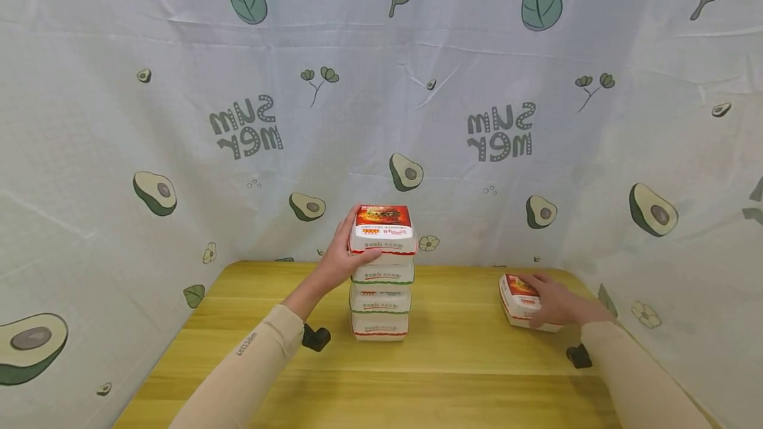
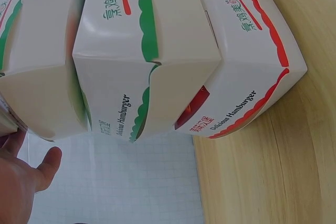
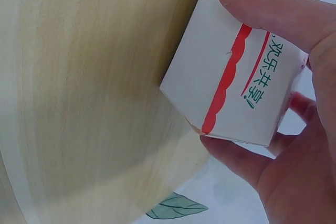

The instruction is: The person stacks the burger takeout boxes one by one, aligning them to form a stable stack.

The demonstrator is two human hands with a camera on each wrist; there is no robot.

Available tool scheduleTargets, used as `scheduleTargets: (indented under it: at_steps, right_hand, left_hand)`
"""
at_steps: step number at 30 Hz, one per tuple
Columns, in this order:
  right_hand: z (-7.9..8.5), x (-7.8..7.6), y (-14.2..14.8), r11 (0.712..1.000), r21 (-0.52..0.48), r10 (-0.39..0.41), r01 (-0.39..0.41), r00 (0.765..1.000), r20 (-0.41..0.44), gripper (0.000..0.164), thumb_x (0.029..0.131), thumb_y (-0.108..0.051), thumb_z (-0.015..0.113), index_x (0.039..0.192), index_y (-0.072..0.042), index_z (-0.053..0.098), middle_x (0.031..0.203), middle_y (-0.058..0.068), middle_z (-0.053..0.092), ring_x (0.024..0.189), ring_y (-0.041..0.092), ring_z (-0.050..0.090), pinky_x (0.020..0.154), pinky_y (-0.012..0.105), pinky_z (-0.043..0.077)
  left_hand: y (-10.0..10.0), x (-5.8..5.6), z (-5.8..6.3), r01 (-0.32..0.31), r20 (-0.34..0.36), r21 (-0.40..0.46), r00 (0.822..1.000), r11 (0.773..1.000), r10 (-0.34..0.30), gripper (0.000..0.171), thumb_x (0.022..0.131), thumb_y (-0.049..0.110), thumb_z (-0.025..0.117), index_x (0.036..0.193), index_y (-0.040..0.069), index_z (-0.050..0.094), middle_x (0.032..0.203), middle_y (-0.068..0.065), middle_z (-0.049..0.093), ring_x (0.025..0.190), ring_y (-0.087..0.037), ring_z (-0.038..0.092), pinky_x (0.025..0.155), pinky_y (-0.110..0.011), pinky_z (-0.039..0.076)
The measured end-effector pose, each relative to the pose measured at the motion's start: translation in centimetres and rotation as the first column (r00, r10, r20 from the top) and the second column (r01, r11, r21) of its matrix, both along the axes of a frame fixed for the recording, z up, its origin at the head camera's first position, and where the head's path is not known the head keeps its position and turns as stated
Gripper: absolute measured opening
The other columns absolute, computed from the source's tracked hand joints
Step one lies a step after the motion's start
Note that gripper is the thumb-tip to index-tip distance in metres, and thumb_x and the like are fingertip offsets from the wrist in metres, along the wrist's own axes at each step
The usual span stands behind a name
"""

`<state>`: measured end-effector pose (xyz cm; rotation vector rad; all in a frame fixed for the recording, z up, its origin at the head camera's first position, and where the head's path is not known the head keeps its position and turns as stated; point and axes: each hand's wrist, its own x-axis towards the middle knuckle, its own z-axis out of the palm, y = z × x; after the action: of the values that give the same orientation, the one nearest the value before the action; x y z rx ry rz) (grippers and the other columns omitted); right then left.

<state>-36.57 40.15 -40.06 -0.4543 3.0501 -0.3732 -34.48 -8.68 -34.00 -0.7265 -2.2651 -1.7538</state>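
Several white hamburger boxes form an upright stack in the middle of the table. My left hand (image 1: 341, 258) holds the top box (image 1: 384, 234), thumb across its front and fingers along its left side. That box has a red picture lid; below it sit green-trimmed boxes (image 1: 382, 298) and a red-trimmed bottom box (image 1: 379, 327). In the left wrist view, the thumb (image 2: 48, 169) shows beside the stack's upper end. Over at the right, my right hand (image 1: 560, 302) grips another red-trimmed hamburger box (image 3: 210, 66), its thumb on the front and fingers round one end.
The wooden table (image 1: 453, 389) ends at a hanging white curtain (image 1: 381, 111) printed with leaves and avocados, which also closes in both sides. A black wrist device (image 1: 316, 337) shows under the left forearm, another black device (image 1: 578, 356) by the right wrist.
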Motion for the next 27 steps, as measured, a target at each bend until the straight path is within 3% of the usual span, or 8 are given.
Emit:
scheduleTargets:
  at_steps: [5,13,21,27]
  right_hand:
    - [0.08,0.14,-0.06,1.0,-0.002,0.019,-0.019,1.0,-0.02,0.104,0.058,-0.025,0.09,0.147,-0.003,0.042,0.143,0.034,0.036,0.112,0.048,0.05,0.091,0.064,0.046]
    - [-0.13,0.07,0.15,1.0,-0.014,0.001,-0.001,1.0,-0.013,0.104,0.059,-0.025,0.091,0.148,-0.003,0.041,0.144,0.034,0.035,0.114,0.05,0.049,0.092,0.066,0.044]
    - [-0.07,0.22,0.33,1.0,-0.012,-0.015,0.015,1.0,-0.014,0.103,0.061,-0.026,0.091,0.147,-0.002,0.042,0.144,0.035,0.035,0.116,0.052,0.047,0.093,0.068,0.042]
    - [0.34,0.51,0.24,1.0,-0.004,0.002,-0.003,0.999,-0.041,0.1,0.061,-0.027,0.09,0.147,-0.004,0.044,0.144,0.033,0.036,0.113,0.049,0.049,0.091,0.066,0.045]
  left_hand:
    - [0.0,0.11,-0.01,0.003,-0.002,0.005,1.0,1.0,-0.003,0.101,0.089,0.032,0.077,0.163,0.034,0.007,0.153,-0.009,0.026,0.125,-0.03,0.05,0.1,-0.047,0.049]
    - [0.07,0.01,0.01,0.001,0.01,0.001,1.0,1.0,-0.001,0.1,0.088,0.034,0.077,0.159,0.046,0.008,0.153,-0.006,0.026,0.126,-0.028,0.049,0.1,-0.047,0.05]
    - [0.1,0.07,0.06,0.01,0.003,0.008,1.0,1.0,-0.01,0.101,0.09,0.028,0.076,0.163,0.034,0.007,0.154,-0.009,0.025,0.127,-0.031,0.048,0.102,-0.051,0.047]
    - [0.08,0.08,0.04,-0.001,0.011,0.002,1.0,1.0,0.001,0.101,0.089,0.029,0.077,0.162,0.036,0.007,0.154,-0.007,0.026,0.127,-0.029,0.049,0.101,-0.049,0.049]
